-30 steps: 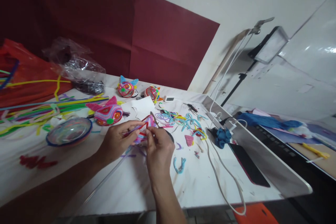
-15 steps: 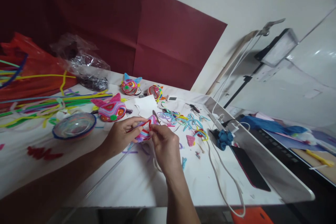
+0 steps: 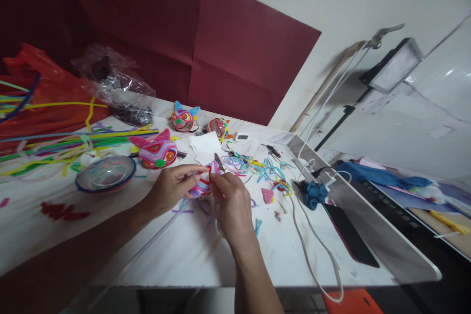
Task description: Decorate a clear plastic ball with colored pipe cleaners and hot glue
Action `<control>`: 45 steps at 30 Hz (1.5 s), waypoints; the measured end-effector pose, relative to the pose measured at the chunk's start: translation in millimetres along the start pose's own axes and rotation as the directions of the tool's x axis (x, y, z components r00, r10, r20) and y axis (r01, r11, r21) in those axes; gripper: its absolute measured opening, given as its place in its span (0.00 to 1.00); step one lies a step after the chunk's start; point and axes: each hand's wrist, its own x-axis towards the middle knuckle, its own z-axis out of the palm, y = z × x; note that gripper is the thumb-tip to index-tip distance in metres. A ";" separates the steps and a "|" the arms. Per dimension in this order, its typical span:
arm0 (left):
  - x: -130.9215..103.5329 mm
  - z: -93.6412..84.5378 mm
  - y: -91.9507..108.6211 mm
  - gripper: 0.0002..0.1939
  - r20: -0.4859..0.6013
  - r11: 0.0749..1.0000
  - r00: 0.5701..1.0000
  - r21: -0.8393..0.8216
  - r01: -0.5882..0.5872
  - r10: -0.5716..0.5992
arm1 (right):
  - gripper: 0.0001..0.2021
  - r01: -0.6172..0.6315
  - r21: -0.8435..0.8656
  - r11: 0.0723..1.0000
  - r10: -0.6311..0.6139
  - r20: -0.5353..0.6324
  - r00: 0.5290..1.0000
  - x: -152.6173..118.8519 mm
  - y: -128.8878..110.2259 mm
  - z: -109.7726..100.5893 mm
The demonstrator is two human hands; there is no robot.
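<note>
My left hand [image 3: 171, 187] grips a small striped piece [image 3: 201, 187] in pink, purple, red and white from its left side. The fingers of my right hand [image 3: 231, 201] are pinched at the piece's right edge, partly hiding it. Behind my left hand sits a pink mask-like craft [image 3: 158, 152] with pointed ears and a green nose. Two smaller crafts stand farther back, one with blue ears [image 3: 184, 117] and one in several colours [image 3: 218, 128]. A clear bowl [image 3: 106, 174] with a blue rim lies left of my left hand.
Colourful fuzzy stems [image 3: 84, 144] lie by a red bag [image 3: 47, 93] at left. Curled scraps [image 3: 267, 170], white cables [image 3: 305, 245], a blue fabric bundle [image 3: 315, 195] and a black phone [image 3: 349, 235] lie at right. White paper [image 3: 205, 144] lies behind my hands.
The fingers of my right hand have shifted slightly over the striped piece, whose visible part looks a little different. The view has moved very slightly.
</note>
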 end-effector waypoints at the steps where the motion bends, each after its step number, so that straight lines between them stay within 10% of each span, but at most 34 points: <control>1: 0.3 -0.2 -1.2 0.20 0.003 1.000 1.000 0.007 0.002 -0.003 | 0.11 0.022 -0.019 1.000 -0.021 0.010 1.000 0.6 1.1 -1.4; 20: 5.3 -1.2 1.5 0.17 -0.034 0.998 0.999 0.053 0.034 -0.033 | 0.16 0.430 -0.297 0.853 -0.361 0.261 0.895 16.1 19.0 -26.7; 32: 7.9 -3.8 -5.4 0.25 -0.058 0.992 0.995 0.105 -0.073 0.080 | 0.16 0.501 -0.296 0.813 -0.437 0.256 0.862 16.4 20.8 -27.5; 45: 9.5 -7.8 -5.2 0.15 -0.041 0.990 0.997 0.124 0.063 -0.058 | 0.20 0.435 -0.051 0.899 -0.423 0.155 0.893 15.0 22.4 -21.3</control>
